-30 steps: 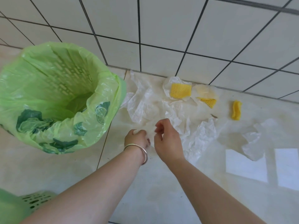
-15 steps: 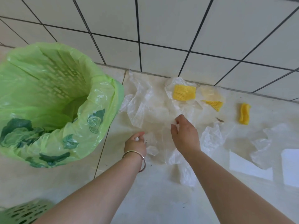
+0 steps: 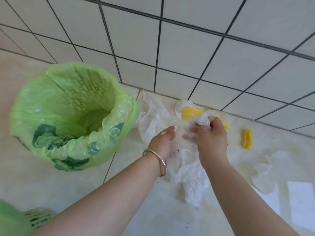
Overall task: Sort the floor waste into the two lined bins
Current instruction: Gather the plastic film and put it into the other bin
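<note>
Since half a second ago the right hand has reached farther toward the wall and now pinches a crumpled clear plastic film in curled fingers, while the left hand, wearing a thin metal bangle, has spread its fingers loosely over the same heap of film. Both forearms stretch forward, hands close together but not touching. A yellow foam net piece lies just beyond the hands, another yellow foam net roll sits right of the right hand, and the green-lined bin stands left of the left hand.
</note>
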Demonstrator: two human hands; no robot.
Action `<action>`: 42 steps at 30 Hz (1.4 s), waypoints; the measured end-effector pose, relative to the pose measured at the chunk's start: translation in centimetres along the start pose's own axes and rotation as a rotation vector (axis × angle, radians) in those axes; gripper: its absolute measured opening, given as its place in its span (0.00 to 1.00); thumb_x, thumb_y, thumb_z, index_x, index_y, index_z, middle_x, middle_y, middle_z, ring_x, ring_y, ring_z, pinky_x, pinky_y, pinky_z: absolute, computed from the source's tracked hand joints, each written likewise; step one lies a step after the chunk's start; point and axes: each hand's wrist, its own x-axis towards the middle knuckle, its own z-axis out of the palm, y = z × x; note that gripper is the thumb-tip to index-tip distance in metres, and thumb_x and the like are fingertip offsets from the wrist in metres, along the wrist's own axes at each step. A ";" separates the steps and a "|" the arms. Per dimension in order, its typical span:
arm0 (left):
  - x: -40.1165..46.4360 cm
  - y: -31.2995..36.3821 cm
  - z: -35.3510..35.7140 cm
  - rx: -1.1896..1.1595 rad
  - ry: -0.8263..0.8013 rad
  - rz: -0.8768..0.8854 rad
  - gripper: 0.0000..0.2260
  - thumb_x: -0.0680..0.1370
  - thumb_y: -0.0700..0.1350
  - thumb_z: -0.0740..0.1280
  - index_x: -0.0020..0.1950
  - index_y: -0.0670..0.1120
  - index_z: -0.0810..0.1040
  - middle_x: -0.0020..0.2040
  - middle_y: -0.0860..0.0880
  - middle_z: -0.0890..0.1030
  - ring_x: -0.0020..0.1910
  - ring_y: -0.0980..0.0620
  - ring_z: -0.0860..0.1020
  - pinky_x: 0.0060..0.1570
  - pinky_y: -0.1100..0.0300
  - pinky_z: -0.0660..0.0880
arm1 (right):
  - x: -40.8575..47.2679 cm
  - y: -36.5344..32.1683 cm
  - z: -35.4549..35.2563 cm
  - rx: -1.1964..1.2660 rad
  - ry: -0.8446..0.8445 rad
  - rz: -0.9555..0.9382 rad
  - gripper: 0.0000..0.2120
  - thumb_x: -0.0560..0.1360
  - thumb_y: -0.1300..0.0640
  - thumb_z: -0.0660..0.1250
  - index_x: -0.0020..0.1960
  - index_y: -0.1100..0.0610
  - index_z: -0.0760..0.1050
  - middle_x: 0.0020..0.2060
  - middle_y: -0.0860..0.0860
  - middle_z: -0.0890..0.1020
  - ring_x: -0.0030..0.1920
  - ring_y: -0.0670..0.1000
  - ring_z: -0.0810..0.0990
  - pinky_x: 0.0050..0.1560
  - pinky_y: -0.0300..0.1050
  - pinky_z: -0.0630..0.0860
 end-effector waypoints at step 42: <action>0.6 13.3 -18.3 -0.226 0.465 0.027 0.15 0.80 0.52 0.57 0.54 0.43 0.75 0.54 0.44 0.77 0.50 0.45 0.75 0.56 0.58 0.67 | -2.5 0.0 27.2 -1.676 -0.880 -0.467 0.23 0.77 0.59 0.59 0.72 0.56 0.64 0.67 0.58 0.66 0.66 0.61 0.68 0.64 0.52 0.69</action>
